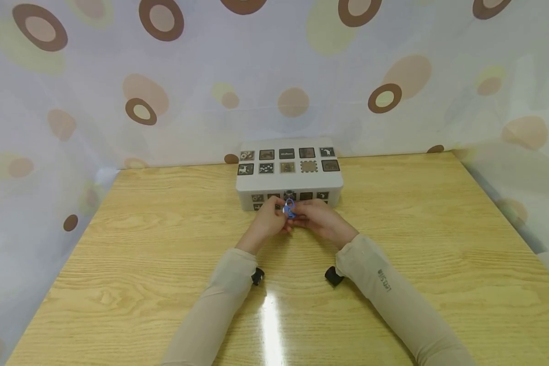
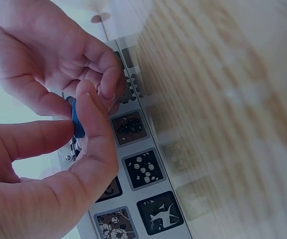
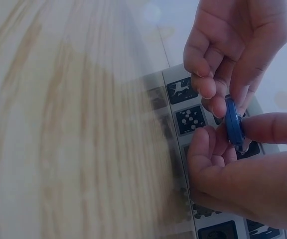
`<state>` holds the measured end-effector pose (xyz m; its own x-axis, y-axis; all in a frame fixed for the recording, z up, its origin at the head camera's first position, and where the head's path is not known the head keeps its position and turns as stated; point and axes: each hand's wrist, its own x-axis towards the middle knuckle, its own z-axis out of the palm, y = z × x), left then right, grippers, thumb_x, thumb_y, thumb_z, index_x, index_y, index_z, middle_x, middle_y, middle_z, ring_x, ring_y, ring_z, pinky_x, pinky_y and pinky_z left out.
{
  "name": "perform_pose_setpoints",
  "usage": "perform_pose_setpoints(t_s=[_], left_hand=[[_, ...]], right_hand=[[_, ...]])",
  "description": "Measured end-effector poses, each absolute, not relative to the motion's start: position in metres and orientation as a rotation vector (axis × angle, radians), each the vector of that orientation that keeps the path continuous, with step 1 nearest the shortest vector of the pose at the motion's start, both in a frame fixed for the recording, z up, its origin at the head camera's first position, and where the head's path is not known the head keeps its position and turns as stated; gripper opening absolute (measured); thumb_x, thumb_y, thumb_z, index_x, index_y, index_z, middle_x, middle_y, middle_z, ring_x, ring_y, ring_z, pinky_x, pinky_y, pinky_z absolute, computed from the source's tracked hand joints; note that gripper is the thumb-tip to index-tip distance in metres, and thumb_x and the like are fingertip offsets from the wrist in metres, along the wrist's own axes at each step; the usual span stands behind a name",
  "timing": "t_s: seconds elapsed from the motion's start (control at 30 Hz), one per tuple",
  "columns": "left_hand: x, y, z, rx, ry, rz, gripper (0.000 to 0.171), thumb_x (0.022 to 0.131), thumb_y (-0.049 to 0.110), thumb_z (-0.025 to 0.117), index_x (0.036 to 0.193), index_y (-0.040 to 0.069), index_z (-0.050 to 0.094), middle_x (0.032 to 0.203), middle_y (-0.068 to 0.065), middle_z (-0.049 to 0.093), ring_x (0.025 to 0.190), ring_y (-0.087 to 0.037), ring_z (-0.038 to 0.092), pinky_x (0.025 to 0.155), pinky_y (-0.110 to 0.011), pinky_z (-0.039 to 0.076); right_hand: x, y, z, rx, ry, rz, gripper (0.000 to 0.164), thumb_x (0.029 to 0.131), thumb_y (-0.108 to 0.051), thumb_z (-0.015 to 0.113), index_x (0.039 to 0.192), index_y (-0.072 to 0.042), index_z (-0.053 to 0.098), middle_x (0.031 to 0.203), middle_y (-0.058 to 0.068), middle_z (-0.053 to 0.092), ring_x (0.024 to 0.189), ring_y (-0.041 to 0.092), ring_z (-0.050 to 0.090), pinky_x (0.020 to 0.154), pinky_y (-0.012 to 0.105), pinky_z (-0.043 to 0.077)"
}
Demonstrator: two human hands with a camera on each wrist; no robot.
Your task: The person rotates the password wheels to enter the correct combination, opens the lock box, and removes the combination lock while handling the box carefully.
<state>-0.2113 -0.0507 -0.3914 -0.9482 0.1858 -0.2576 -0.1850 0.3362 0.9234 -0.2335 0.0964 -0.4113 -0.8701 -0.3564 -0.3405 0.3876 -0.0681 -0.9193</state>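
Note:
A small blue padlock [image 1: 290, 210] with a loop at its top is held between both hands, just in front of a white box [image 1: 285, 182]. My left hand [image 1: 270, 217] pinches it from the left with thumb and finger. From the right, my right hand [image 1: 320, 217] pinches it too, as the right wrist view shows with the padlock [image 3: 233, 122] edge-on. Fingers of both hands hide part of it. On the box front, directly above the hands, is a metal latch [image 1: 289, 192]. The lid is down.
The box stands at the back of a wooden table [image 1: 155, 264], close to a patterned curtain [image 1: 201, 66]. Small dark picture squares cover its lid and front. Each wrist carries a black camera [image 1: 333, 276] below the sleeve cuff.

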Motion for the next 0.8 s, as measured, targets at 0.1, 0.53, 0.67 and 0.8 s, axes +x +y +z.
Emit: perform_pose_setpoints(t_s=[0.1,0.53,0.67,0.8], left_hand=[[-0.211,-0.051,-0.391,-0.003,2.283,1.642,0.036,0.092,-0.009,0.040,0.128,-0.006,0.042,0.079,-0.018,0.061,0.068,-0.028,0.066,0.071,-0.037,0.059],[-0.212,-0.050,-0.393,-0.016,2.247,1.700,0.033,0.092,-0.012,0.041,0.124,-0.007,0.042,0.085,-0.024,0.063,0.069,-0.031,0.066,0.068,-0.036,0.059],[-0.211,-0.049,-0.392,-0.017,2.246,1.707,0.032,0.092,-0.012,0.042,0.124,-0.008,0.043,0.083,-0.022,0.063,0.066,-0.027,0.065,0.068,-0.036,0.059],[-0.211,-0.049,-0.391,-0.028,2.241,1.715,0.033,0.092,-0.012,0.042,0.124,-0.007,0.043,0.081,-0.019,0.061,0.064,-0.025,0.063,0.070,-0.038,0.059]], right_hand=[[-0.233,0.096,-0.411,0.043,1.714,-1.988,0.035,0.098,0.002,0.043,0.124,0.025,0.042,0.095,0.011,0.057,0.077,0.010,0.061,0.078,0.022,0.054],[-0.238,0.105,-0.407,0.107,1.744,-1.947,0.016,0.096,-0.002,0.048,0.100,0.009,0.059,0.073,0.003,0.062,0.069,0.012,0.061,0.071,0.023,0.055],[-0.240,0.108,-0.405,0.074,1.760,-1.900,0.022,0.097,-0.003,0.047,0.108,0.014,0.056,0.077,0.003,0.060,0.070,0.012,0.058,0.071,0.022,0.054],[-0.240,0.109,-0.404,0.038,1.779,-1.869,0.034,0.097,-0.003,0.048,0.120,0.021,0.049,0.080,0.003,0.059,0.072,0.012,0.057,0.072,0.022,0.054]])
